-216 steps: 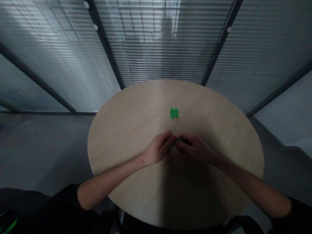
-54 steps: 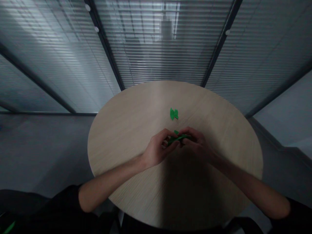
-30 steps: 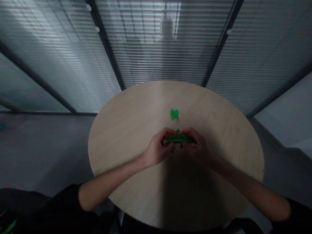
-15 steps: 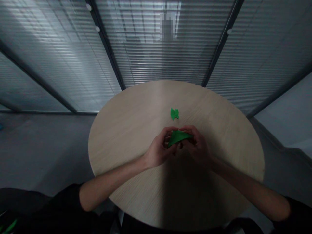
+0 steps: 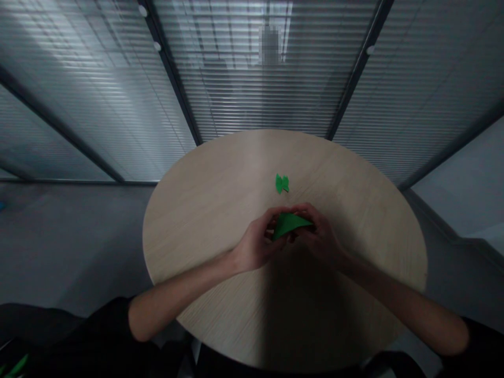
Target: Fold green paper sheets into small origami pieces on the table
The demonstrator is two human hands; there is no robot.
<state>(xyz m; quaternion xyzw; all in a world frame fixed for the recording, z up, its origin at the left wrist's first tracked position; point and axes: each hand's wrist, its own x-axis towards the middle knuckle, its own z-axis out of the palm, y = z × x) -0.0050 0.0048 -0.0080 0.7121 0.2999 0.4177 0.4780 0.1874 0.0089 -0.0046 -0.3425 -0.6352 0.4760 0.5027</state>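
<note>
A piece of green paper (image 5: 289,223), folded into a triangle, is held up between my two hands above the table. My left hand (image 5: 260,239) grips its left end, fingers curled around the edge. At the right end, my right hand (image 5: 321,236) is closed on the same paper, its fingertips partly hidden behind it. Just beyond my fingers a small green paper shape (image 5: 282,184) with two wing-like halves lies flat on the table, touched by neither hand.
The round wooden table (image 5: 197,210) has a pale top, with my shadow across its near right part. Behind it stand glass partitions with horizontal blinds (image 5: 236,94) and dark frames. Grey floor (image 5: 79,236) shows on the left.
The folded green paper has tilted slightly, so more of its broad face shows. Both hands have shifted only a little; the small green shape stays put.
</note>
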